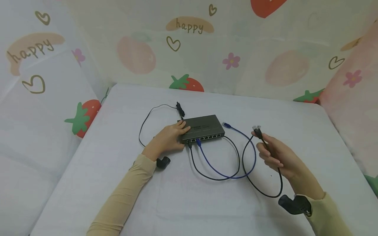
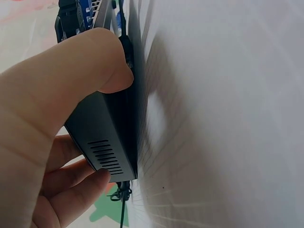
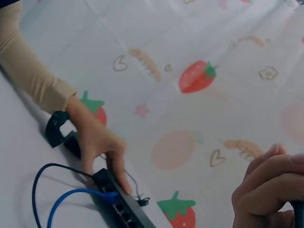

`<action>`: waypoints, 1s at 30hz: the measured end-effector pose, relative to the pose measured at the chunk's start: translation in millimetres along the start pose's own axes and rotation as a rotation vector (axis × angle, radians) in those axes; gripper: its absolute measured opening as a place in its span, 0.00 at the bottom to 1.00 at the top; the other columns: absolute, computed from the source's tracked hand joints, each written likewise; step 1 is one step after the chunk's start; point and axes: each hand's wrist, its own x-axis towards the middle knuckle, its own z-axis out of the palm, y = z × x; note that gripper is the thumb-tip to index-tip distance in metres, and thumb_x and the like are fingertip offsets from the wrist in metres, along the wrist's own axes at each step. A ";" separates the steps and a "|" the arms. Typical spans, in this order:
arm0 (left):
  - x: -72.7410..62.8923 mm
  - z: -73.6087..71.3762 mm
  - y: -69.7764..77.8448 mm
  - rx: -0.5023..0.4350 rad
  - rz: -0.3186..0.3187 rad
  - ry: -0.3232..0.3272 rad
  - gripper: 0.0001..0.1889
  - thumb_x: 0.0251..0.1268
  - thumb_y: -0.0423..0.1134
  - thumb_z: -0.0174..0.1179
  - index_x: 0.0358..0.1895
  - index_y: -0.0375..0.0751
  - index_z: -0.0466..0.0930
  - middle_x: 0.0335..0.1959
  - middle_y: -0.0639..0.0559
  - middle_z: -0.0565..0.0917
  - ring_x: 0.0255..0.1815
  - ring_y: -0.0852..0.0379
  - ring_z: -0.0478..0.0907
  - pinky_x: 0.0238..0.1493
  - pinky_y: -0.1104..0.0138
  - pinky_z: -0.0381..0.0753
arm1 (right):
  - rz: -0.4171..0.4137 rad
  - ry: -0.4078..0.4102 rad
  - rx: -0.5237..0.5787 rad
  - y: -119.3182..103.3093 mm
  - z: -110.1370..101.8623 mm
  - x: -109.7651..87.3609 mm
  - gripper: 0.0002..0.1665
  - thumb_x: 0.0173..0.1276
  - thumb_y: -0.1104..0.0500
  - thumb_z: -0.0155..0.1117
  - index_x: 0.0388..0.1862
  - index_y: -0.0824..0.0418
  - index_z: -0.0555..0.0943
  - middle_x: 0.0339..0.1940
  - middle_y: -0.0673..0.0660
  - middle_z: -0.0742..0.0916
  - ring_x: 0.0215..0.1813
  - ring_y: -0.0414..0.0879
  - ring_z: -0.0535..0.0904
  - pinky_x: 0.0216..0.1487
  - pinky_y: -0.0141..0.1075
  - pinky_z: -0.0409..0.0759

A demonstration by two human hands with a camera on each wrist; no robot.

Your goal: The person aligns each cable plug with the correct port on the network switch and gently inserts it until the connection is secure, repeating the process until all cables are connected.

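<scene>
A dark grey network switch (image 1: 203, 126) lies on the white table, its row of ports facing the person. My left hand (image 1: 172, 134) grips its left end, thumb at the port side and fingers over the top and vented side (image 2: 104, 154). A blue network cable (image 1: 218, 172) is plugged into a port near that hand; its other plug (image 1: 226, 125) lies loose right of the switch. A black cable (image 1: 193, 164) runs from the leftmost port and loops to the right end. Raised over the table, my right hand (image 1: 273, 154) holds another black network cable (image 1: 265, 195), both clear plugs close together at the fingertips.
Behind the switch lies a bundled thin black power cord (image 1: 180, 109), its lead curving left toward the left forearm. Dark wrist cameras (image 1: 295, 205) sit on both wrists. Printed cloth walls (image 1: 189, 49) stand behind the table (image 1: 206, 209) and on both sides.
</scene>
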 end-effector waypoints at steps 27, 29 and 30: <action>0.8 2.0 -2.7 -0.008 -0.010 -0.010 0.39 0.44 0.43 0.68 0.65 0.41 0.67 0.67 0.38 0.64 0.70 0.45 0.58 0.63 0.52 0.66 | -0.030 0.595 -0.675 74.9 5.3 49.7 0.23 0.73 0.50 0.46 0.55 0.68 0.68 0.09 0.45 0.65 0.10 0.34 0.55 0.08 0.29 0.53; 0.6 1.5 -2.6 -0.009 -0.015 -0.015 0.39 0.45 0.43 0.68 0.65 0.42 0.67 0.67 0.38 0.64 0.70 0.45 0.58 0.64 0.52 0.65 | -0.047 0.602 -0.685 75.3 1.2 51.1 0.25 0.73 0.51 0.46 0.56 0.71 0.68 0.09 0.45 0.65 0.10 0.34 0.56 0.08 0.29 0.53; 0.4 1.3 -2.5 -0.008 -0.015 -0.018 0.38 0.45 0.43 0.68 0.65 0.42 0.67 0.67 0.38 0.64 0.71 0.45 0.58 0.64 0.52 0.65 | -0.055 0.604 -0.685 75.7 -0.9 51.7 0.25 0.74 0.51 0.46 0.56 0.70 0.69 0.09 0.45 0.65 0.10 0.34 0.56 0.08 0.30 0.53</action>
